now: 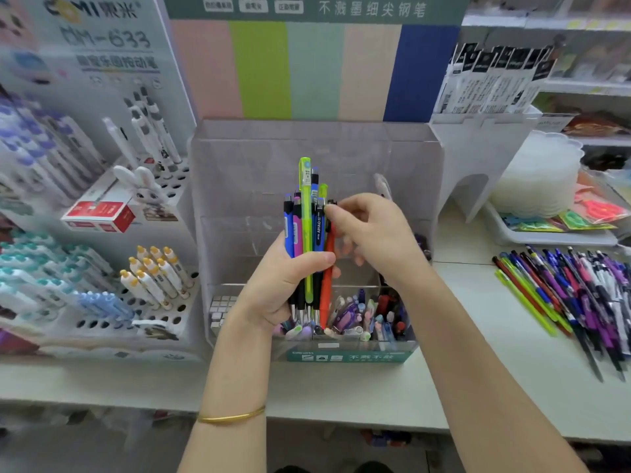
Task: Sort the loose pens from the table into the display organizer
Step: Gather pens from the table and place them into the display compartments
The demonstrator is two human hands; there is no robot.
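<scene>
My left hand (283,285) grips an upright bunch of pens (307,233) in blue, pink, lime green and black, held in front of the clear acrylic display organizer (403,158). My right hand (368,233) pinches the top of an orange-red pen (327,281) at the right edge of that bunch. The organizer's low front compartments (368,319) hold several small items. A pile of loose pens (580,295) in purple, blue, red and green lies on the white table at the right.
A white rack of character pens (146,278) stands to the left, with a red box (102,213) on it. A white stand with packaged refills (495,80) is at the back right. A tray with bright packets (580,220) sits beyond the loose pens.
</scene>
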